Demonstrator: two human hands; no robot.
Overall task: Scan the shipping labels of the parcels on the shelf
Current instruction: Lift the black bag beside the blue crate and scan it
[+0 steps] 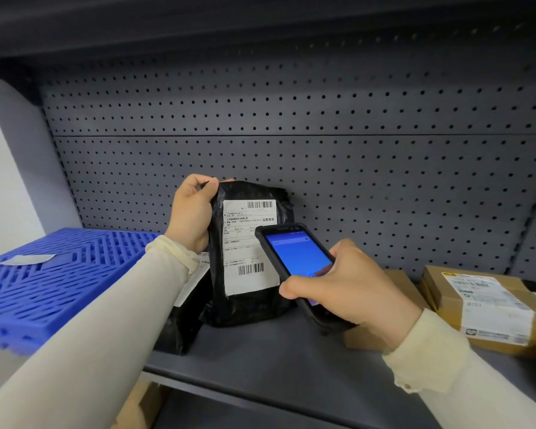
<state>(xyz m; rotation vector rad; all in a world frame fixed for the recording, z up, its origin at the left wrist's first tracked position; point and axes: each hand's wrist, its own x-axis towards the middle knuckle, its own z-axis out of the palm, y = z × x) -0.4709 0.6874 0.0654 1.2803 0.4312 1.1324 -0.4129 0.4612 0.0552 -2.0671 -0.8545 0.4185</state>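
Observation:
A black plastic parcel (248,301) stands upright on the grey shelf (276,360). Its white shipping label (245,243) with two barcodes faces me. My left hand (191,215) grips the parcel's upper left edge and keeps it upright. My right hand (350,289) holds a black handheld scanner (294,255) with a lit blue screen. The scanner's top end sits just in front of the label's right side. A second black parcel (183,320) lies flat under my left forearm, mostly hidden.
A blue slatted plastic crate (44,280) lies at the left with a white slip on it. Brown cardboard parcels (483,308) with a label lie at the right; another box (399,283) is behind my right hand. A perforated grey panel (291,144) backs the shelf.

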